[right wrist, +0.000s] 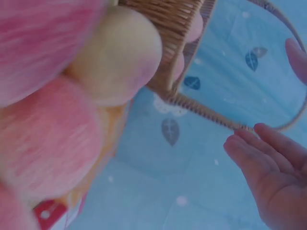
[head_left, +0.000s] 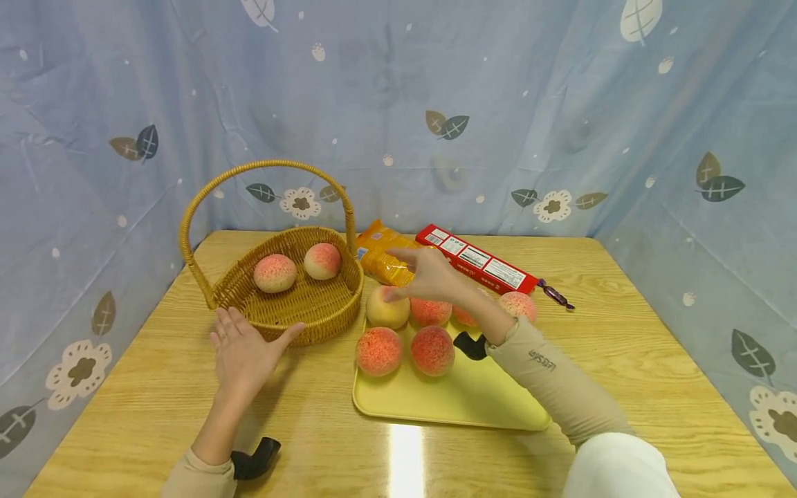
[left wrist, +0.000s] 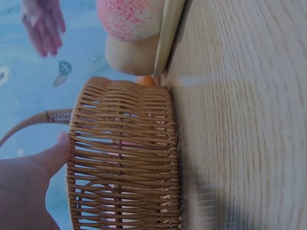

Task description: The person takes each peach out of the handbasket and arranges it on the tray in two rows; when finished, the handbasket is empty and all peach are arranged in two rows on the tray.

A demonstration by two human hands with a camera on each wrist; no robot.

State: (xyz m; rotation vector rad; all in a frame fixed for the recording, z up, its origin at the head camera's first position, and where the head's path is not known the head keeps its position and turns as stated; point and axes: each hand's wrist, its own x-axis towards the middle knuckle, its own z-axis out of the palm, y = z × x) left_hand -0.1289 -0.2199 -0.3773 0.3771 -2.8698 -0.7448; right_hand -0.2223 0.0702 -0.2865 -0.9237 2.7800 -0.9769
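A wicker basket (head_left: 324, 319) with a tall arched handle stands at the left with two peaches (head_left: 275, 273) inside. By its near rim is my left hand (head_left: 244, 349), fingers straight and thumb spread; in the left wrist view the thumb (left wrist: 55, 155) lies against or just beside the rim. My right hand (head_left: 429, 277) hovers over the back of a yellow tray (head_left: 461, 401), thumb and fingers apart with nothing between them. Below it, a pale yellow peach (head_left: 387, 308) and several red-speckled peaches (head_left: 432, 351) sit on the tray. The right arm partly hides some of them.
Behind the tray lie an orange snack packet (head_left: 380, 252), a long red box (head_left: 479, 257) and a purple wrapped candy (head_left: 556, 294). A blue patterned curtain (head_left: 386, 104) encloses the wooden table (head_left: 305, 422) at the back and sides.
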